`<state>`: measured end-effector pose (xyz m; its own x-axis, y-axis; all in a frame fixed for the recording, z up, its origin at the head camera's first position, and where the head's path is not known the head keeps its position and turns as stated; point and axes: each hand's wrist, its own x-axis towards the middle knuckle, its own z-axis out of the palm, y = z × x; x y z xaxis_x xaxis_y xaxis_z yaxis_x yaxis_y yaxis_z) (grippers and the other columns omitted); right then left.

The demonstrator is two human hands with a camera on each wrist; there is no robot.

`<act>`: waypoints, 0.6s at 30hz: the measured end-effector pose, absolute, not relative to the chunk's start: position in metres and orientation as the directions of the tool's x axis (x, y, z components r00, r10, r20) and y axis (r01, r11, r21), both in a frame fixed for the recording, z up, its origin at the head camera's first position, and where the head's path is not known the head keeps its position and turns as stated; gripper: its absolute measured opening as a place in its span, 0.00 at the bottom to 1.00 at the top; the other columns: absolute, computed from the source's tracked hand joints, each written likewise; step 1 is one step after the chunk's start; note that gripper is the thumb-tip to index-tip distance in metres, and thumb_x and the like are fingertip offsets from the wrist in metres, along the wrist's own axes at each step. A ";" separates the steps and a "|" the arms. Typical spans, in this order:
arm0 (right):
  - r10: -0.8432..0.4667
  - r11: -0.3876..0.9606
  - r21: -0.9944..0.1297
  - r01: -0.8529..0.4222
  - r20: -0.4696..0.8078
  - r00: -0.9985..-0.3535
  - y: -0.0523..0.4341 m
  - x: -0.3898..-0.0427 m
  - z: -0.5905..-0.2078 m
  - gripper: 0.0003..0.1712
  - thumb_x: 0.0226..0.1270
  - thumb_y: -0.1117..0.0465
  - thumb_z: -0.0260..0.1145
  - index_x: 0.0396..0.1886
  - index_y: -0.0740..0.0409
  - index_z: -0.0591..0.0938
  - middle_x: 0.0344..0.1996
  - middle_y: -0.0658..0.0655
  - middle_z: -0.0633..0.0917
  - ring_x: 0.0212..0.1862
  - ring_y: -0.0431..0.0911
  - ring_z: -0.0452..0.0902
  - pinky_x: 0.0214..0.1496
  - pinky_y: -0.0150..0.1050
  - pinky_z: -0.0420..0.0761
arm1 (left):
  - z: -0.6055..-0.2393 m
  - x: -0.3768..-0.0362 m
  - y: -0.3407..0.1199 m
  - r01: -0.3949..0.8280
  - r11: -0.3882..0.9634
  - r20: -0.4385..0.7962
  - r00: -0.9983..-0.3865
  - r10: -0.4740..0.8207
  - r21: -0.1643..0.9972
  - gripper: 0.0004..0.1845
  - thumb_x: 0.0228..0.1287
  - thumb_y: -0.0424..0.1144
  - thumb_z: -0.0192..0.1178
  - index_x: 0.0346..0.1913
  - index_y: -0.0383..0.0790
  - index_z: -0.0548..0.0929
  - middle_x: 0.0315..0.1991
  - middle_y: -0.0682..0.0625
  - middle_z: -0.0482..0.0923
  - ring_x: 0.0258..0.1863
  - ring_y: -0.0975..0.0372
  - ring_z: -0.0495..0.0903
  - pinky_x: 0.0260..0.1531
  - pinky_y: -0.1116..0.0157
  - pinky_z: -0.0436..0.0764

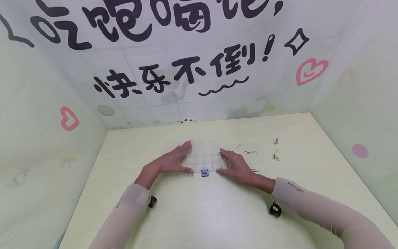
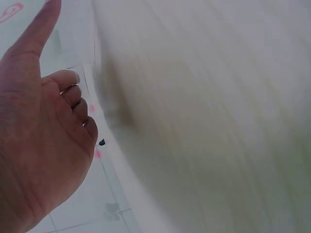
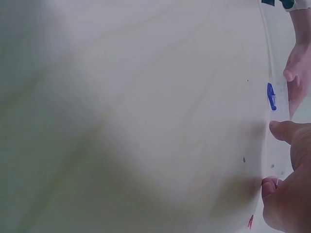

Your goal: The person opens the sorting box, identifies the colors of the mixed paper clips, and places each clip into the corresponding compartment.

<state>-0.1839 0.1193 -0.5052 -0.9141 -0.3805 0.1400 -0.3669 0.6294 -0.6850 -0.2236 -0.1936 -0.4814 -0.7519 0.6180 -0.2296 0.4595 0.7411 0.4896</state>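
A clear plastic compartment box [image 1: 200,160] lies on the table between my hands. A flat clear panel extends behind its divided part, and a blue latch [image 1: 204,173] sits at its front edge. My left hand [image 1: 169,160] grips the left side, thumb at the front corner and fingers reaching toward the back. On the right side, my right hand [image 1: 237,167] holds it with thumb at the front and fingers farther back. The right wrist view catches the blue latch [image 3: 271,97] beyond the right thumb. The left wrist view shows the left palm [image 2: 43,141] and bent fingers; the box is hidden there.
Several coloured paper clips lie right of the box, including a red one [image 1: 247,152], a yellow one [image 1: 238,146] and a green one [image 1: 255,170]. Others [image 1: 275,141] lie farther right. A printed curtain [image 1: 199,107] stands behind the table's back edge.
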 end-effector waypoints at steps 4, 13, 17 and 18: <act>-0.394 0.652 -0.655 -0.382 0.138 -0.909 0.120 -0.185 -0.502 0.51 0.55 0.59 0.86 0.75 0.72 0.72 0.63 0.67 0.85 0.64 0.59 0.82 0.71 0.54 0.79 | -0.480 -0.221 -0.194 0.457 0.747 -0.230 -0.757 0.611 0.483 0.61 0.66 0.67 0.68 0.86 0.37 0.46 0.88 0.46 0.36 0.87 0.53 0.38 0.84 0.52 0.44; -0.472 0.671 -0.584 -0.457 0.140 -0.871 0.129 -0.191 -0.495 0.51 0.55 0.54 0.86 0.73 0.73 0.74 0.60 0.66 0.87 0.61 0.59 0.84 0.66 0.54 0.81 | -0.478 -0.220 -0.191 0.439 0.775 -0.258 -0.768 0.586 0.454 0.60 0.66 0.68 0.66 0.86 0.41 0.48 0.88 0.48 0.39 0.87 0.53 0.41 0.84 0.51 0.48; -0.495 0.656 -0.571 -0.494 0.169 -0.852 0.136 -0.193 -0.492 0.50 0.55 0.54 0.86 0.73 0.72 0.74 0.57 0.65 0.88 0.57 0.58 0.85 0.65 0.56 0.82 | -0.477 -0.220 -0.190 0.437 0.777 -0.264 -0.767 0.585 0.453 0.60 0.66 0.68 0.67 0.86 0.41 0.48 0.88 0.48 0.39 0.87 0.54 0.41 0.84 0.51 0.48; -0.498 0.650 -0.570 -0.502 0.179 -0.849 0.138 -0.194 -0.491 0.50 0.55 0.54 0.86 0.73 0.72 0.75 0.57 0.64 0.88 0.57 0.58 0.85 0.64 0.57 0.82 | -0.477 -0.220 -0.190 0.437 0.778 -0.265 -0.767 0.584 0.451 0.60 0.66 0.69 0.66 0.86 0.41 0.48 0.88 0.48 0.39 0.87 0.54 0.41 0.84 0.51 0.48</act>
